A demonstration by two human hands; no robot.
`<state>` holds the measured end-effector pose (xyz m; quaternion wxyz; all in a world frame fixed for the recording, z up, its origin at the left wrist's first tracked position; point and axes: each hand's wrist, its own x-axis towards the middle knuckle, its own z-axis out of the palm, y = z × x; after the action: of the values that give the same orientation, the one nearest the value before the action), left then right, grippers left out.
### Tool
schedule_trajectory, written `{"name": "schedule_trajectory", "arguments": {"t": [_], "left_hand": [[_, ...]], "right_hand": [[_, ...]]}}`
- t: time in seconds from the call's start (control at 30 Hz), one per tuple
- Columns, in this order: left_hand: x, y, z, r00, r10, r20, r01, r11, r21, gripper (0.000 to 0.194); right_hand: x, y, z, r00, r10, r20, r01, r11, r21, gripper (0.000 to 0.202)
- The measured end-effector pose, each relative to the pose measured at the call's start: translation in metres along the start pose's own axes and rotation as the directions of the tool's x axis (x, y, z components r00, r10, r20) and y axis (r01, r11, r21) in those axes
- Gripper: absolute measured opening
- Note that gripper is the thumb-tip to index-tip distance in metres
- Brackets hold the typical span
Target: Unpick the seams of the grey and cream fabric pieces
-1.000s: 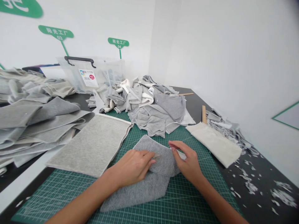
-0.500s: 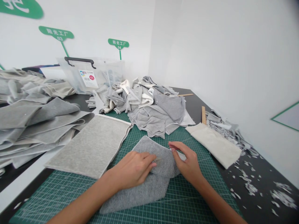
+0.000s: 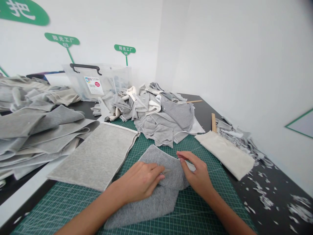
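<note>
The dark gray cloth [image 3: 151, 207] lies on the green mat [image 3: 195, 209], the left hand [image 3: 143, 182] over it, clenched on a small pointed thing [image 3: 167, 171]. The right hand [image 3: 197, 173] curls at its two o'clock edge; whether it pinches, I cannot tell. The scrap heap [image 3: 156, 111] sits at twelve o'clock.

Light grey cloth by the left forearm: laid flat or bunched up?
Laid flat: the light grey cloth shows a broad, smooth top, partly over the green mat.
</note>
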<state>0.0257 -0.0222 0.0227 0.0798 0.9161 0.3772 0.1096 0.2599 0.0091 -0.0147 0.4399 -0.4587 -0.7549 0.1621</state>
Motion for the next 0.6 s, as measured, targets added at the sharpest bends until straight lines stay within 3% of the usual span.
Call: {"name": "schedule_trajectory", "arguments": {"t": [0.6], "left_hand": [[0.0009, 0.0028, -0.0006, 0.999, -0.025, 0.028, 0.024, 0.999, 0.027, 0.022]], "right_hand": [[-0.0004, -0.0005, -0.0003, 1.0, 0.012, 0.016, -0.012, 1.0, -0.007, 0.024]]}}
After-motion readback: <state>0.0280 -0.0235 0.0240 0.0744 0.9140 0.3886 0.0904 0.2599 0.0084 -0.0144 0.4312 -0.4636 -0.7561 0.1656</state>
